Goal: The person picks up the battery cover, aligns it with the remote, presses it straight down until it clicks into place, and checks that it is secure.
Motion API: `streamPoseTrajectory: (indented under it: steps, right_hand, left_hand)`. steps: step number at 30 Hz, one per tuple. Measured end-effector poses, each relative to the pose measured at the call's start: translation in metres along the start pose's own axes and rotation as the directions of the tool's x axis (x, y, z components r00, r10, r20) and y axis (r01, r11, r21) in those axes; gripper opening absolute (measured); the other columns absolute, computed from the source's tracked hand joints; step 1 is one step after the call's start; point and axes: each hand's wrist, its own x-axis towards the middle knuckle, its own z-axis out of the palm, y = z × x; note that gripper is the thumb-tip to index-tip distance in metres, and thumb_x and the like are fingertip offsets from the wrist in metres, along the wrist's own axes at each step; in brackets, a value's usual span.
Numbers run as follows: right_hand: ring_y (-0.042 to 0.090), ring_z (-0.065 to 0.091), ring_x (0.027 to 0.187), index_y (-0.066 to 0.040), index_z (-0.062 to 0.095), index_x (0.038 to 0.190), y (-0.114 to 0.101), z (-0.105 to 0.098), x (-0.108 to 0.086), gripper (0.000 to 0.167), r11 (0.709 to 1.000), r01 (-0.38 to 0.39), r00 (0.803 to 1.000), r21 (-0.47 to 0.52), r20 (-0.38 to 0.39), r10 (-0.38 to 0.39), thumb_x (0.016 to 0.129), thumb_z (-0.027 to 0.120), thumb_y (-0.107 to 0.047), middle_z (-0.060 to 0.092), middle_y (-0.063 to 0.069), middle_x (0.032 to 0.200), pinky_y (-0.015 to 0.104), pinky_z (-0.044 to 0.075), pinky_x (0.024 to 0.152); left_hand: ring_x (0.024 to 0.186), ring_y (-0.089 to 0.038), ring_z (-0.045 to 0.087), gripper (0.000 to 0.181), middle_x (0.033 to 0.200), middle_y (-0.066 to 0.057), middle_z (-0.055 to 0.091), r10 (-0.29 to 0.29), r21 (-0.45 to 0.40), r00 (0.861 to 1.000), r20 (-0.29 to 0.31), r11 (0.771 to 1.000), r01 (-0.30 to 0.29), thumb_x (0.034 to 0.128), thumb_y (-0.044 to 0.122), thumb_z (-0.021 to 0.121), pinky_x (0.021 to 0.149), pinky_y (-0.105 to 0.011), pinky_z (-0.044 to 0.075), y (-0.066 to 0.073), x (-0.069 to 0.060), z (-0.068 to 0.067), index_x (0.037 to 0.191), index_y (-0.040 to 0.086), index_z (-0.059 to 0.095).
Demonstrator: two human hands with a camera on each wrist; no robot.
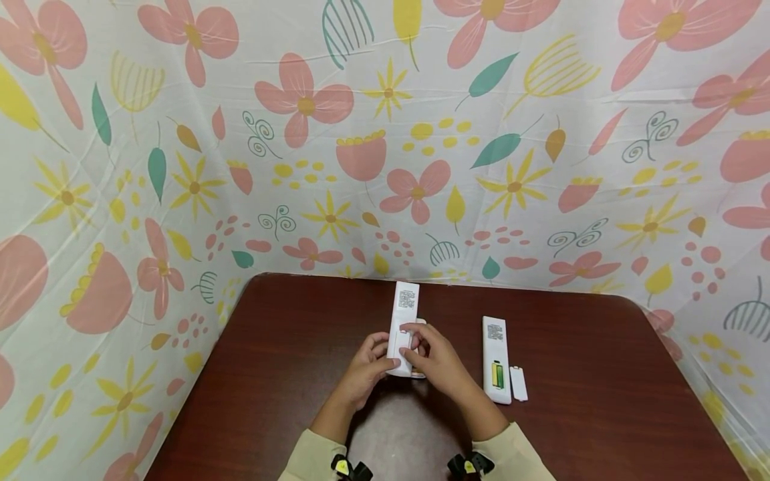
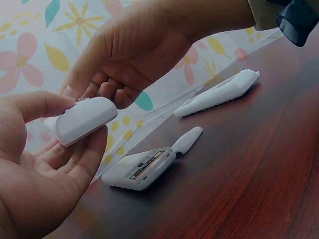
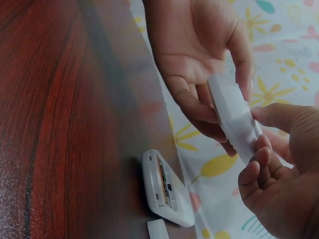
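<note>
A white remote (image 1: 406,314) is held back side up over the table, its printed label at the far end. My left hand (image 1: 363,371) grips its near left side, thumb on top. My right hand (image 1: 438,361) pinches its right side around the battery cover area. The wrist views show the held remote (image 2: 88,118) (image 3: 232,112) between the fingers of both hands. Beneath it in the head view, another white item (image 1: 421,321) is mostly hidden. An uncovered remote (image 2: 117,174) (image 3: 184,211) lies below the hands, a loose cover (image 2: 188,140) (image 3: 158,229) beside it.
Right of my hands lies a white remote (image 1: 495,334) with green-and-yellow batteries showing, and a loose white cover (image 1: 518,383) against its right side. The dark red table (image 1: 589,374) meets a floral cloth (image 1: 373,220) at its back and sides.
</note>
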Motion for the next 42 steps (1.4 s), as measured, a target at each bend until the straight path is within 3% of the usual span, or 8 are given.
streamPoseTrajectory:
  steps: [7, 13, 17, 23, 29, 35, 42]
  right_hand:
    - [0.007, 0.047, 0.069, -0.012, 0.055, 0.138, 0.002, 0.0, 0.001, 0.053, 1.0, -0.012, 0.999, 0.022, -0.044, 0.013, 0.09, 0.075, -0.009, 0.056, 0.005, 0.09, 0.019, 0.041, 0.06]
    - [0.011, 0.048, 0.071, -0.012, 0.046, 0.146, 0.003, 0.001, 0.005, 0.059, 0.994, -0.086, 0.985, 0.062, -0.142, 0.094, 0.093, 0.073, -0.013, 0.056, 0.005, 0.093, 0.02, 0.041, 0.06]
    - [0.018, 0.053, 0.079, -0.007, 0.043, 0.148, 0.005, 0.003, 0.007, 0.062, 0.987, -0.137, 0.974, 0.084, -0.171, 0.15, 0.094, 0.071, -0.018, 0.059, 0.012, 0.106, 0.023, 0.044, 0.063]
    - [0.021, 0.061, 0.098, -0.011, 0.038, 0.153, 0.006, 0.008, 0.009, 0.066, 0.962, -0.221, 0.967, 0.163, -0.095, 0.238, 0.097, 0.067, -0.028, 0.063, 0.015, 0.12, 0.028, 0.052, 0.075]
    - [0.017, 0.063, 0.094, -0.012, 0.039, 0.154, 0.006, 0.011, 0.009, 0.064, 0.933, -0.251, 0.959, 0.26, -0.065, 0.276, 0.098, 0.066, -0.026, 0.069, 0.015, 0.114, 0.029, 0.053, 0.075]
    - [0.018, 0.064, 0.097, -0.01, 0.045, 0.149, 0.005, 0.012, 0.01, 0.056, 0.893, -0.271, 0.951, 0.36, -0.04, 0.305, 0.098, 0.065, -0.024, 0.069, 0.018, 0.12, 0.029, 0.054, 0.079]
    - [0.017, 0.066, 0.095, -0.009, 0.044, 0.149, 0.003, 0.011, 0.009, 0.057, 0.88, -0.295, 0.944, 0.372, -0.029, 0.329, 0.098, 0.065, -0.025, 0.068, 0.017, 0.123, 0.029, 0.054, 0.078]
  left_hand:
    - [0.101, -0.01, 0.066, 0.056, 0.128, -0.01, 0.062, 0.002, 0.003, 1.0, -0.01, 1.0, -0.002, 0.0895, -0.005, 0.06, 0.084, -0.025, 0.054, -0.002, 0.001, 0.0, 0.139, -0.001, 0.033]
    - [0.097, -0.01, 0.066, 0.057, 0.13, -0.011, 0.063, 0.0, 0.011, 1.0, -0.018, 1.0, 0.001, 0.0887, -0.004, 0.061, 0.081, -0.024, 0.053, -0.001, 0.0, 0.002, 0.139, 0.0, 0.034]
    - [0.097, -0.01, 0.066, 0.057, 0.132, -0.013, 0.062, 0.0, 0.017, 1.0, -0.014, 1.0, 0.0, 0.0884, -0.003, 0.061, 0.081, -0.024, 0.053, 0.0, 0.0, 0.003, 0.139, 0.0, 0.034]
    - [0.098, -0.01, 0.066, 0.058, 0.134, -0.014, 0.061, -0.005, 0.018, 1.0, -0.014, 1.0, 0.005, 0.0875, -0.003, 0.062, 0.081, -0.025, 0.053, 0.001, -0.001, 0.003, 0.138, 0.0, 0.035]
    - [0.098, -0.01, 0.066, 0.057, 0.133, -0.012, 0.062, -0.01, 0.017, 1.0, -0.011, 1.0, 0.01, 0.0868, -0.003, 0.062, 0.08, -0.024, 0.053, 0.002, -0.002, 0.004, 0.137, 0.0, 0.036]
    - [0.095, -0.008, 0.067, 0.057, 0.129, -0.008, 0.064, -0.013, 0.028, 1.0, -0.009, 1.0, 0.013, 0.0865, -0.003, 0.064, 0.078, -0.022, 0.052, 0.002, -0.001, 0.005, 0.137, -0.001, 0.037]
    - [0.097, -0.009, 0.067, 0.058, 0.132, -0.012, 0.063, -0.017, 0.041, 1.0, -0.012, 0.999, 0.018, 0.0868, -0.002, 0.064, 0.08, -0.024, 0.052, 0.001, -0.001, 0.005, 0.139, -0.002, 0.039]
